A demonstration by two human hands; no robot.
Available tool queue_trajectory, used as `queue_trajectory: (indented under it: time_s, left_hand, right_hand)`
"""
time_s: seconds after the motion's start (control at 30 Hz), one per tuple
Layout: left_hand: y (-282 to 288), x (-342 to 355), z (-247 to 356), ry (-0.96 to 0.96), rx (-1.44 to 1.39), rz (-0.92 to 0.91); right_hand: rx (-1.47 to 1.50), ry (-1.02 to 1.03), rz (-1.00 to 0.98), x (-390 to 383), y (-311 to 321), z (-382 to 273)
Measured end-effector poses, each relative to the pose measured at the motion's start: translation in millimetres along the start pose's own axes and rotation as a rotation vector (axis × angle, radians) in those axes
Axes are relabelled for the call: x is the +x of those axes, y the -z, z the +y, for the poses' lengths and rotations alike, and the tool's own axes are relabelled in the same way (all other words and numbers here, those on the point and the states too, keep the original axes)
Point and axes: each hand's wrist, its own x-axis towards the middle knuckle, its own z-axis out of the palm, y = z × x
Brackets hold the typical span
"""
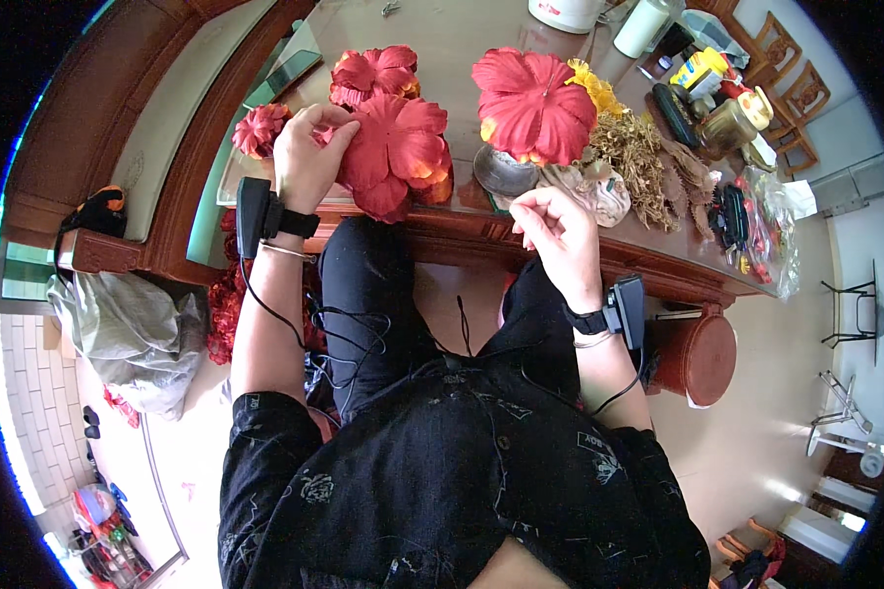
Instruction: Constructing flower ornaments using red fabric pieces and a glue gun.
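Observation:
A stack of red fabric petals [391,142] with orange-yellow edges lies at the table's near edge. Over its left side, my left hand [309,152] is closed, thumb and forefinger pinched at the rim of the top petal layer. My right hand [562,236] hovers in front of the table edge with its fingers drawn together; whatever is between the fingertips, if anything, cannot be made out. Just beyond it are a round metal bowl [504,173] and another red petal stack [533,106], which partly covers the bowl. More red petals [375,74] sit behind the first stack.
A small red flower [259,131] lies at the left, near a phone-like dark slab [297,69]. To the right are yellow petals [596,88], dried brown strands [631,152], a jar [727,130] and a plastic bag [774,221]. A red stool [699,355] stands below.

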Motion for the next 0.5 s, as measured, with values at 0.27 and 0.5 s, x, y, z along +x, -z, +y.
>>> queue_trajectory:
  time_s: [0.27,0.5]
  left_hand:
    - [2.2,9.0,-17.2,0.038,-0.249,-0.173]
    - [5.3,2.8,-14.9,0.006,-0.323,-0.054]
  right_hand:
    - [-0.001,-0.020,-0.035,-1.5,-6.0,2.0]
    - [-0.050,-0.011,-0.069,-2.9,-6.7,4.0]
